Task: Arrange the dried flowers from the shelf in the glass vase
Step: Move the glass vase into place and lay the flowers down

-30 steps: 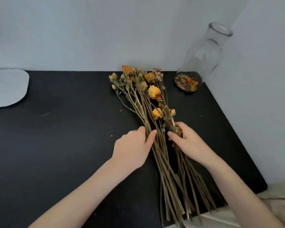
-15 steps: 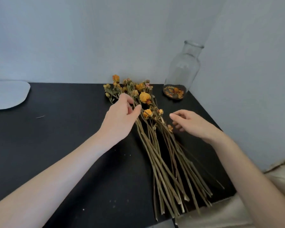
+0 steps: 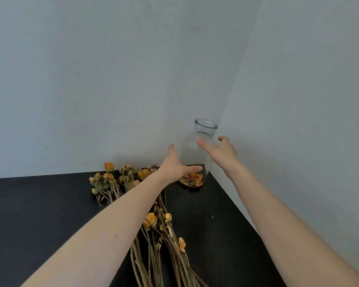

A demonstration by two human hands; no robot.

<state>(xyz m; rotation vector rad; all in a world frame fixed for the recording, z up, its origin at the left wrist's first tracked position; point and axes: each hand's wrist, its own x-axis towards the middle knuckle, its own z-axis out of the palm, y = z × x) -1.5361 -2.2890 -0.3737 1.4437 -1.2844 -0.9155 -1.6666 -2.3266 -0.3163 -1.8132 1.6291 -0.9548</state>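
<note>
The glass vase (image 3: 205, 130) stands upright in the corner of the black table (image 3: 39, 204). The left hand (image 3: 174, 164) and the right hand (image 3: 224, 154) are spread wide around it and hold nothing yet. It is better to close low on the body, because glass slips. Inside lie only loose petals (image 3: 193, 179) — the dried flowers (image 3: 153, 222) lie on the table beside.

Bare forearms (image 3: 278, 220), bare left hand (image 3: 174, 165) and right hand (image 3: 225, 153), slim fingers (image 3: 202, 144).
</note>
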